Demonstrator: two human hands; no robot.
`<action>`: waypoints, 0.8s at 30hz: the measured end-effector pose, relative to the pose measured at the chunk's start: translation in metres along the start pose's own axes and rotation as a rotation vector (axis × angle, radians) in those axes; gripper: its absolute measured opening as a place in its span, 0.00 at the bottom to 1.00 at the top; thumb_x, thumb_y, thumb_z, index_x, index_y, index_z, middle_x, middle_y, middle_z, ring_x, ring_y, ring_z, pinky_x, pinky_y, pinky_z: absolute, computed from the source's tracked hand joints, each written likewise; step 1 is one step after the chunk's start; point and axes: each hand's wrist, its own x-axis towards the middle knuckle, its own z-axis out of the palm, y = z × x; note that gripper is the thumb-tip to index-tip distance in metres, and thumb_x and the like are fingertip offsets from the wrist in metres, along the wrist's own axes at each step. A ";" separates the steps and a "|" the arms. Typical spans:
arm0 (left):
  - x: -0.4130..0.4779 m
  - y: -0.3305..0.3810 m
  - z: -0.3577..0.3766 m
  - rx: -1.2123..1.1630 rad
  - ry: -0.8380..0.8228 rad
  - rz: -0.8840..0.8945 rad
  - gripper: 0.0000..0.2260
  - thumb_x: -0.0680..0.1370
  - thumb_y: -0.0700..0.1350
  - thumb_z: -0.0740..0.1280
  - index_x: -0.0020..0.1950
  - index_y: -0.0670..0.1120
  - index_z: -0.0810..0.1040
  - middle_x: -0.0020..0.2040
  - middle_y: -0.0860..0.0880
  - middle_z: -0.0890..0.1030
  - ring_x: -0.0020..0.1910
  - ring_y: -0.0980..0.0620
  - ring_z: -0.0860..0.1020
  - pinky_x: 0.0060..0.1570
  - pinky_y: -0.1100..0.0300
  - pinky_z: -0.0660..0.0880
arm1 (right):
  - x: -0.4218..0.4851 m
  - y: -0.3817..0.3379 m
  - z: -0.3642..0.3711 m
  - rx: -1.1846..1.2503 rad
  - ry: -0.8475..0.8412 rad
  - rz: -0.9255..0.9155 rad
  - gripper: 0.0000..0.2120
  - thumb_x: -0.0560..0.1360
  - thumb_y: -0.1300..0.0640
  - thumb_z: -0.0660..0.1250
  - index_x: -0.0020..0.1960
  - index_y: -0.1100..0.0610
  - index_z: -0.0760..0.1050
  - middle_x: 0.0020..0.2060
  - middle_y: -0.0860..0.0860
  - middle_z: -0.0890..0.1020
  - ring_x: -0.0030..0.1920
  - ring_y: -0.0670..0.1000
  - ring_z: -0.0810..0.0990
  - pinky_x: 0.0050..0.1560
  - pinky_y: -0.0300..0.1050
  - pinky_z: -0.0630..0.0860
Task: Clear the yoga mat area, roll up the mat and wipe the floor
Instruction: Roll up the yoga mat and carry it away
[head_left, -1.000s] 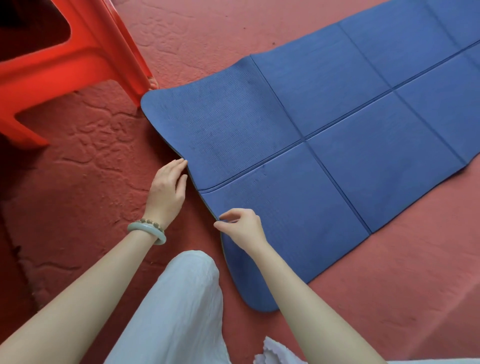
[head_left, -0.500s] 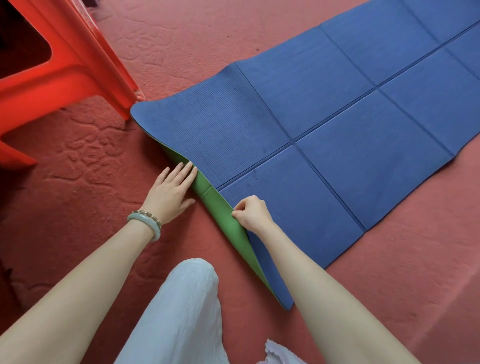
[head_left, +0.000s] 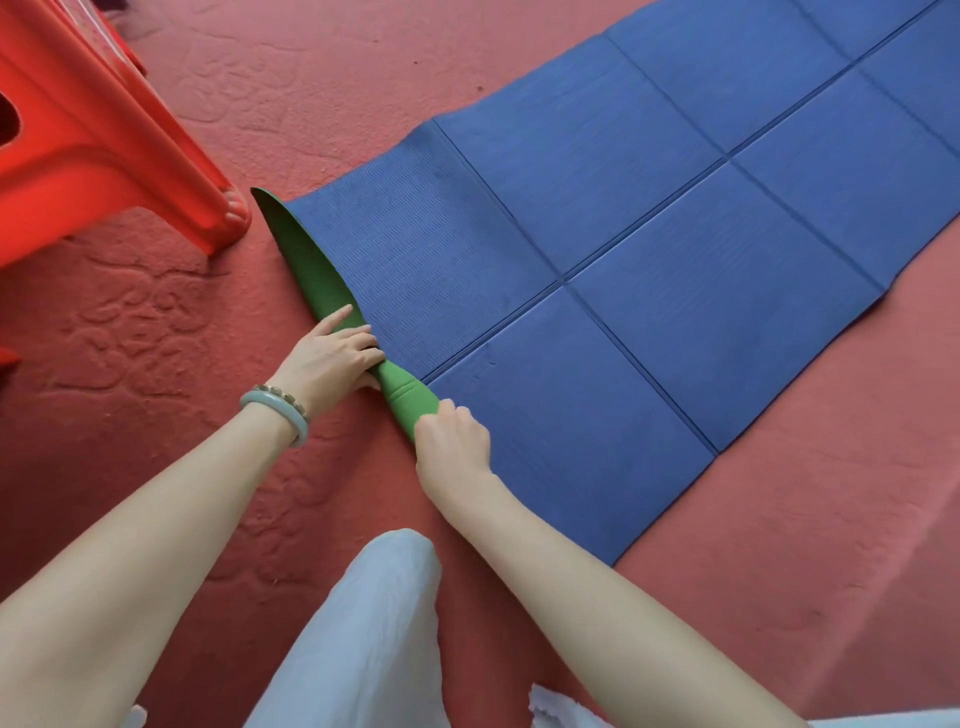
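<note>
Head view: a blue creased foam yoga mat (head_left: 649, 249) with a green underside lies flat on the red patterned floor (head_left: 363, 62), its near end turned over into a narrow green roll (head_left: 322, 286). The left hand (head_left: 330, 364), a pale green bangle (head_left: 280, 415) on its wrist, grips the roll with curled fingers. The right hand (head_left: 452, 441) clasps the roll just beside it. A red plastic stool (head_left: 93, 135) stands near the roll's far tip.
</note>
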 end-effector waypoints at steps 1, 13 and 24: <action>0.002 -0.002 0.001 -0.004 -0.005 0.001 0.14 0.62 0.48 0.80 0.41 0.43 0.83 0.41 0.47 0.83 0.47 0.46 0.83 0.72 0.61 0.40 | -0.002 -0.003 0.006 -0.047 0.043 0.043 0.12 0.73 0.59 0.67 0.55 0.61 0.76 0.54 0.57 0.75 0.55 0.57 0.74 0.48 0.48 0.73; 0.019 -0.017 0.004 0.038 -0.024 0.095 0.17 0.68 0.59 0.71 0.36 0.45 0.78 0.32 0.49 0.77 0.34 0.48 0.80 0.56 0.46 0.74 | -0.014 0.018 0.041 0.086 0.239 0.225 0.18 0.60 0.51 0.79 0.44 0.56 0.77 0.35 0.52 0.80 0.38 0.56 0.79 0.36 0.49 0.73; 0.053 -0.038 0.013 0.101 0.080 0.271 0.32 0.76 0.67 0.45 0.35 0.44 0.74 0.35 0.47 0.73 0.32 0.47 0.76 0.31 0.57 0.70 | -0.003 0.068 0.024 0.747 0.124 0.273 0.12 0.74 0.46 0.67 0.47 0.54 0.71 0.43 0.50 0.76 0.45 0.55 0.74 0.44 0.47 0.68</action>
